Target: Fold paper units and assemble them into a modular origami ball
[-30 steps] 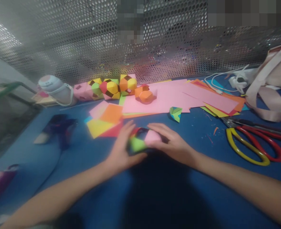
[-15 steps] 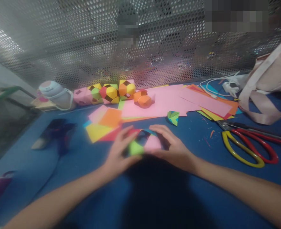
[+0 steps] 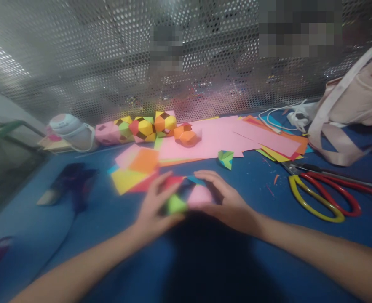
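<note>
Both of my hands cup a folded paper ball (image 3: 186, 195) with pink, green, red and teal faces, low over the blue table (image 3: 116, 219). My left hand (image 3: 152, 210) wraps its left side, fingers curled on it. My right hand (image 3: 226, 202) grips the right side, fingers over the top. A small green and teal folded piece (image 3: 225, 158) lies just beyond my right hand. Loose squares of yellow, orange and pink paper (image 3: 135, 168) lie beyond my left hand.
Several finished paper balls (image 3: 148, 126) line the perforated metal back wall. Pink sheets (image 3: 223, 136) spread behind. Red and yellow scissors (image 3: 325, 195) lie right, a beige bag (image 3: 353, 113) and white cable behind them. A white bottle (image 3: 70, 130) and a dark object (image 3: 72, 181) sit left.
The view has drifted slightly, so the table things sit lower and further left in the picture. My hands stay wrapped on the paper ball, its faces turned a little.
</note>
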Demonstrator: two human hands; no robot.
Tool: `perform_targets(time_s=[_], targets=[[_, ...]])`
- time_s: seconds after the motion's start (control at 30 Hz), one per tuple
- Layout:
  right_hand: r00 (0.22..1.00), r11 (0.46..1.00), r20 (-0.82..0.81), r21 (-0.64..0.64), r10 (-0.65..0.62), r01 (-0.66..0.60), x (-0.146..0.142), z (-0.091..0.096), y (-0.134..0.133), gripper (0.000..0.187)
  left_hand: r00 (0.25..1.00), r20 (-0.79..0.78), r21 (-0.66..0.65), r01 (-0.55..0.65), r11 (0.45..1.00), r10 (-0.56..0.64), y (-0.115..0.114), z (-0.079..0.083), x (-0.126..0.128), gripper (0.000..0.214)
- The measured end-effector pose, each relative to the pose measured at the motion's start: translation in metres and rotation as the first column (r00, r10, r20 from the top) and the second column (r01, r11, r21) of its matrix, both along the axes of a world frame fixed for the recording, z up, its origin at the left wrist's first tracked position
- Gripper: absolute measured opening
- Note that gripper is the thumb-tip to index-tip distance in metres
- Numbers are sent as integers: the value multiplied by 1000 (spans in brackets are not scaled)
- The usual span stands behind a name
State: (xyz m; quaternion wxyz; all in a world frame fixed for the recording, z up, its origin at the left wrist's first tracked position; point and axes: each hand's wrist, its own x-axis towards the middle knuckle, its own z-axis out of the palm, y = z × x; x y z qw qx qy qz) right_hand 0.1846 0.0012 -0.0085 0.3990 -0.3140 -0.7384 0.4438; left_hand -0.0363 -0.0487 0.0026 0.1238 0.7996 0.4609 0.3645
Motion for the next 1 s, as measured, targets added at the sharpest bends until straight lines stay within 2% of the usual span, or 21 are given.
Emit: perform_targets(time_s=[0.13,0.37,0.6,0.67,0.77,0.87,1.0], targets=[[1000,998,-18,-61,4,-5,-1,1,-1,58,999,35,2,10,1000,-10,1,-1,0,60],[998,970,-25,-239,-57,50,-4,3,0,58,993,112,-134,-20,991,35,0,0,4,53],[999,961,-28,-275,-41,32,-6,5,0,55,988,142,-181,-36,983,62,1,-2,5,47],[999,965,-3,-259,-33,32,-7,5,0,53,988,137,-203,-42,978,71,1,-2,6,47],[997,986,72,-164,-14,26,-7,4,0,49,990,120,-253,-47,966,80,2,-2,8,49],[989,998,147,-57,20,-12,-8,0,-1,52,990,84,-328,-80,941,113,1,-1,12,53],[974,999,220,10,47,-51,-9,-4,-3,57,988,60,-393,-109,913,144,1,2,17,59]])
